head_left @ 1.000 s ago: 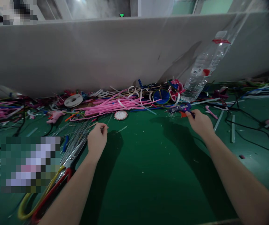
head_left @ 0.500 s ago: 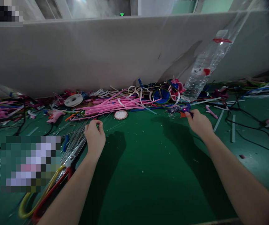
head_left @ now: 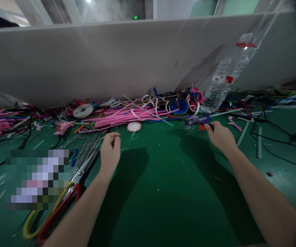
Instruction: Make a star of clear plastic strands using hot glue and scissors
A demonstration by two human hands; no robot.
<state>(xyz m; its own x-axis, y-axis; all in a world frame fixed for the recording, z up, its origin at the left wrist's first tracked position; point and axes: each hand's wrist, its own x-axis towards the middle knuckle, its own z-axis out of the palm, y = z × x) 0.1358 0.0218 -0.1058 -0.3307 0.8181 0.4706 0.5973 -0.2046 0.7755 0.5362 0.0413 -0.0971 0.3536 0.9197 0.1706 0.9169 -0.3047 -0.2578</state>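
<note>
My left hand (head_left: 110,152) hovers over a spread of thin clear wires (head_left: 87,145) on the green table (head_left: 163,192), its fingertips pinched together on one of those strands. My right hand (head_left: 221,137) rests further right with its fingers closed round the handle of a small blue glue gun (head_left: 198,120), whose nozzle points left. A heap of pink sticks (head_left: 122,116) lies just beyond both hands. A small round white disc (head_left: 134,127) sits between them.
Large scissors (head_left: 60,199) with red and yellow handles lie by my left forearm. A clear plastic bottle (head_left: 226,73) leans against the grey partition (head_left: 99,58). A white tape reel (head_left: 83,110), blue discs (head_left: 179,105) and black cables (head_left: 274,137) crowd the table's far edge.
My left hand shifted slightly right and its fingers pinched on a wire. My right hand stayed on the glue gun.
</note>
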